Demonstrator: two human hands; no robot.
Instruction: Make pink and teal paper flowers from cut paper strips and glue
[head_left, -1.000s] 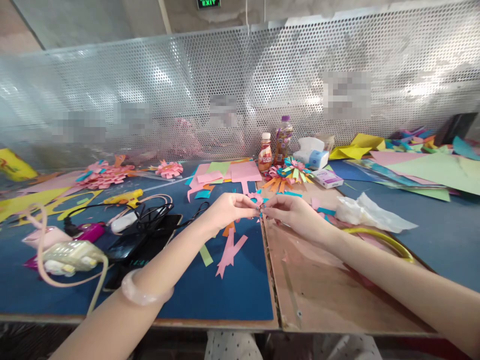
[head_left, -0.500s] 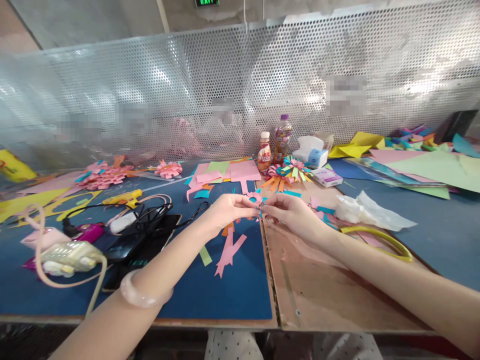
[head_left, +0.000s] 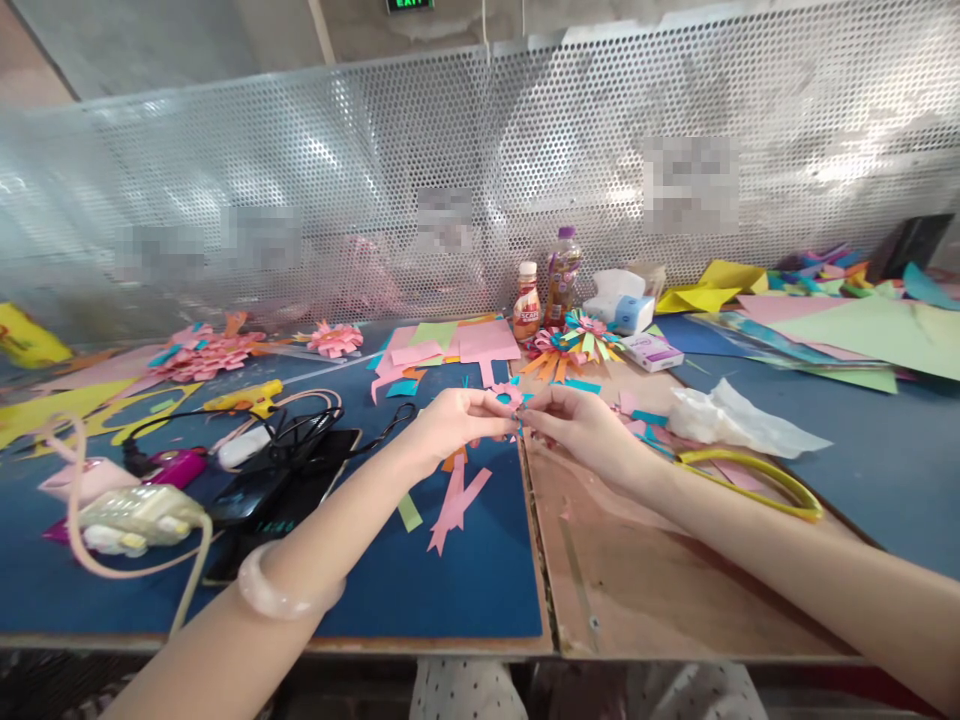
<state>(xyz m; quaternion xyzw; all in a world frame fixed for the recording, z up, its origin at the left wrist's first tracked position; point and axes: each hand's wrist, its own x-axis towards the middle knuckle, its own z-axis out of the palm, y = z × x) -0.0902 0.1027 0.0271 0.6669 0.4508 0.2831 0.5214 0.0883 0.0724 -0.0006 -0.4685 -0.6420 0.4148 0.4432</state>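
Above the seam of the table, my left hand (head_left: 466, 420) and my right hand (head_left: 566, 420) meet fingertip to fingertip. Both are pinched closed on a small pink and blue paper flower (head_left: 510, 396), partly hidden by the fingers. Just below my left hand lie pink paper ribbon tails (head_left: 457, 505) with notched ends and a green paper strip (head_left: 409, 513). Behind the hands is a stack of coloured paper (head_left: 487, 342). Finished-looking paper rosettes (head_left: 589, 335) in several colours sit beyond my right hand.
At left are a yellow glue gun (head_left: 244, 398), phones (head_left: 259, 490) with tangled cables, and a power strip (head_left: 139, 515). Two bottles (head_left: 527, 305) and a tissue pack (head_left: 634, 313) stand at the back. A yellow tape ring (head_left: 750, 480) and crumpled tissue (head_left: 739, 418) lie right.
The view has shifted very slightly. Both hands keep their pinch at almost the same place, and nothing on the table has visibly moved.
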